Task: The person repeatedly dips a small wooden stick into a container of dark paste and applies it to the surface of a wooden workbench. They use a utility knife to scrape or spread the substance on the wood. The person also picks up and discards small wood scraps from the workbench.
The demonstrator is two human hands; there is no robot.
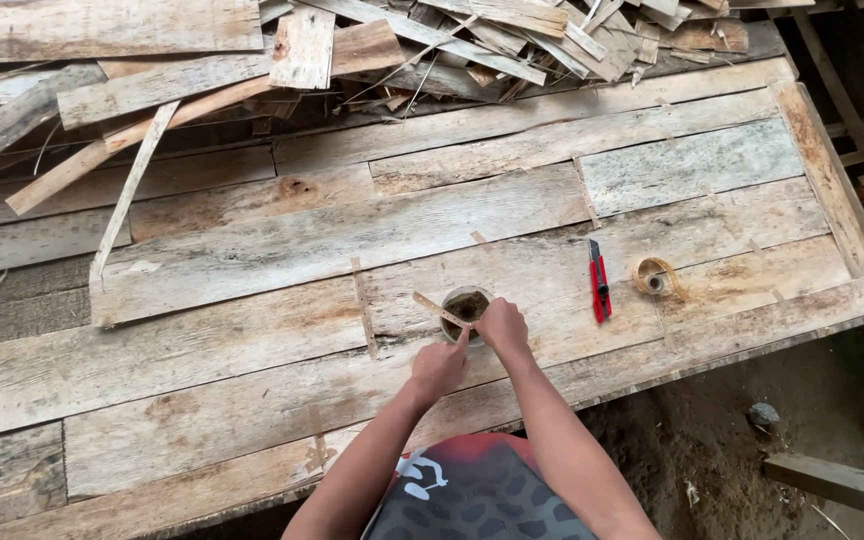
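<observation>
Rough counter (pixel 252 250) of weathered planks, joined at the seams with short strips of brownish tape; beyond its far edge lies a heap of scrap boards (pixel 352 50), and bare earth shows below the near right corner. You stand at the near edge, looking down.

Your arms reach forward to a small round pot (pixel 467 308) near the middle of the counter, holding a dark brown paste. A thin wooden stick (pixel 437 308) rests across its left rim, slanting up to the far left. Your left hand (pixel 439 368) is loosely clenched with the forefinger extended, its tip touching the near rim of the pot. Your right hand (pixel 503 326) is curled over the pot's right side; whether it grips the wall or only steadies it cannot be told from here.

To the right, well apart from the pot, lies a red utility knife (pixel 599 283) pointing far and near, and just beyond it a roll of tape (pixel 654 277) lying on the planks.

To work well here, keep the right hand firm on the pot so it does not slide, take little paste at a time, and keep the stick from tipping out.
</observation>
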